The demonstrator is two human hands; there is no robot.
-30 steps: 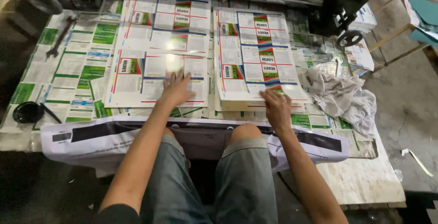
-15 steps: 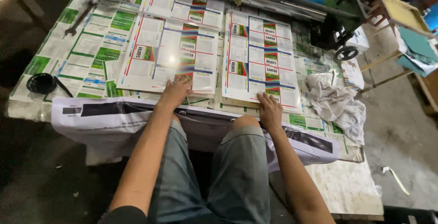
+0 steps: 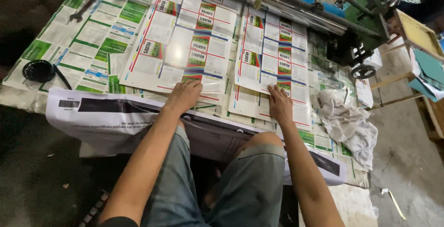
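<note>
Glossy printed sheets [image 3: 185,46] under flat hands, left hand [image 3: 185,95], right hand [image 3: 280,104], at table edge [image 3: 27,98].

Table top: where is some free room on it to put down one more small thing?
Little room. The two printed stacks under the left hand and right hand fill the middle. Freer patches: the green-printed sheets between the wrench and the black dish, and the strip between the right stack and the rag.
</note>
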